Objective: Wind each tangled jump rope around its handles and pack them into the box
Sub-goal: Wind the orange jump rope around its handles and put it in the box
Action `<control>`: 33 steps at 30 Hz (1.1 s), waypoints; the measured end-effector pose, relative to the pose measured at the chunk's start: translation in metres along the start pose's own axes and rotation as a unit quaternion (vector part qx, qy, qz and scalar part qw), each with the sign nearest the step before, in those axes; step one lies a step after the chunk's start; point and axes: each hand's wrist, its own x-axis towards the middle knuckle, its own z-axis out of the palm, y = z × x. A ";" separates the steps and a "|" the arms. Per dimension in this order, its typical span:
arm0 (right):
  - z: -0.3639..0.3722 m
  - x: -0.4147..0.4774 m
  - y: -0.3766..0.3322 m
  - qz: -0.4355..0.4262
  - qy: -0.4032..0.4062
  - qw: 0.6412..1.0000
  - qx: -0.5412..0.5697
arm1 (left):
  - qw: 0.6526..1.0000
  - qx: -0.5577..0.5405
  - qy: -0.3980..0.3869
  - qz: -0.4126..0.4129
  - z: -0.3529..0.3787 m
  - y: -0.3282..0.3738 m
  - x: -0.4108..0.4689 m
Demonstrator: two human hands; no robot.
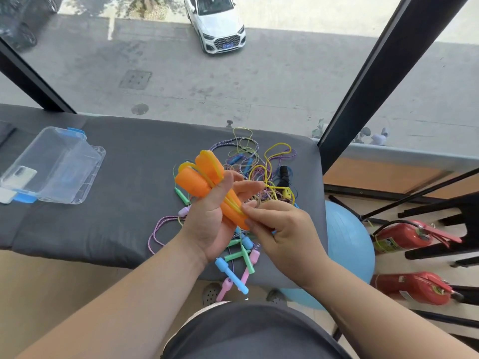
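a grey padded table [103, 203] is seen before a large window, and a light blue exercise ball [347, 242] is seen just beside its right end. a clear plastic box with blue latches [59, 167] is set on the left part of the table, well apart from the ropes. a tangled pile of thin jump ropes [259, 161], in yellow, purple and braided white-and-purple cord, is spread over the right part of the table. small pastel handles in blue, green and pink [233, 270] are scattered at its near edge.

above this pile, the left hand [210, 224] is held palm up. its fingers are curled round a pair of fat orange plastic handles [199, 177], which are held side by side with the thumb laid across them. a thin yellow cord [272, 187] is looped lengthwise along the handles and over their far ends, and its loose part is trailed to the right into the pile. the right hand [282, 229] is placed at the near end of the handles, where the yellow cord is pinched between thumb and forefinger; the other fingers are loosely curled.
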 end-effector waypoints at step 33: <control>0.021 0.032 0.022 0.154 -0.385 0.838 -0.355 | 0.631 0.715 0.048 0.297 -0.052 -0.006 -0.019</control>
